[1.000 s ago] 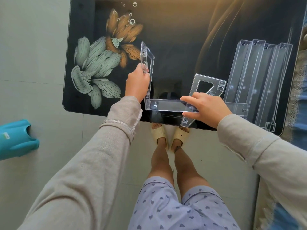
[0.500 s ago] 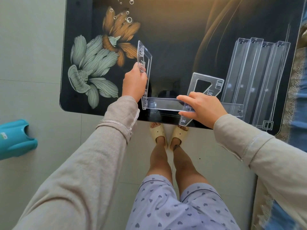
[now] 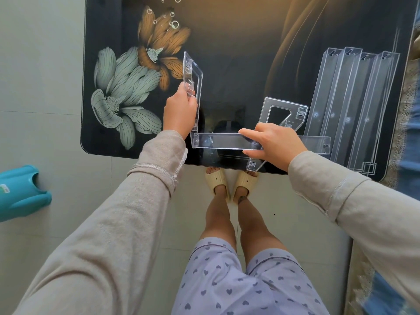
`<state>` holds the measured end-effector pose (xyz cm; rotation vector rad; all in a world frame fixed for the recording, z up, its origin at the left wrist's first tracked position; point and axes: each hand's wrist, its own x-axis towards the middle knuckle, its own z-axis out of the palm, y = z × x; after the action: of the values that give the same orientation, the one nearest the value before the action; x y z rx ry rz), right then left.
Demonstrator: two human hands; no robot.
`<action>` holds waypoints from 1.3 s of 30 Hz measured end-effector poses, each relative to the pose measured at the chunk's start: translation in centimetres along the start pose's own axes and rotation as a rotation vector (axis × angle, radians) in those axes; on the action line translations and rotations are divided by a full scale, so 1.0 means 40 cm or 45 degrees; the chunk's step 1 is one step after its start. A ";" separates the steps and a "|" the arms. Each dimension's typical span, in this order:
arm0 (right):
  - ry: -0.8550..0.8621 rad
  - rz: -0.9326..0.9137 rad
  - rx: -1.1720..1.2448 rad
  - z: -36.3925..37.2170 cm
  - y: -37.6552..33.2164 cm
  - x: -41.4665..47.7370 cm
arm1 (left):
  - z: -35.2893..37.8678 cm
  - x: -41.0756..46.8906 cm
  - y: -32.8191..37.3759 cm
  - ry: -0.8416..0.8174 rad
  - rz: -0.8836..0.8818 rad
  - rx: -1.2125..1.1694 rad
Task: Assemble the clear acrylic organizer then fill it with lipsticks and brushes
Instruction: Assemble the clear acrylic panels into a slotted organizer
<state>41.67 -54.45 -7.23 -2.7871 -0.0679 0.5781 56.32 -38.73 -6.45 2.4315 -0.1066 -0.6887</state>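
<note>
Two hands busy: I see left hand (image 3: 180, 112) gripping upright side panel (image 3: 193, 87) at its 12 o'clock; right hand (image 3: 276, 142) clamps long clear strip (image 3: 222, 142) at 9 o'clock.

i see soft, even daylight; the glossy black bench (image 3: 227, 30) throws a warm amber glare up top, wide-angle bending shows at the edges, right border smeared.

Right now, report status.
Left hand grips upright side panel. Right hand holds clear tray strip against it. Second side panel lies underneath.
</note>
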 end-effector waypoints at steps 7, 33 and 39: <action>-0.054 0.027 -0.072 0.005 -0.022 0.005 | -0.015 0.004 -0.004 -0.023 -0.009 0.001; 0.436 0.432 0.488 0.002 -0.077 -0.035 | 0.052 -0.159 -0.024 0.430 0.683 0.445; 0.730 1.145 1.193 0.022 -0.083 -0.183 | 0.182 -0.196 -0.003 -0.325 0.700 0.782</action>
<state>34.64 -51.81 -4.25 -1.8137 1.2528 -0.0784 45.92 -40.72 -7.97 2.6542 -1.1922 -0.7753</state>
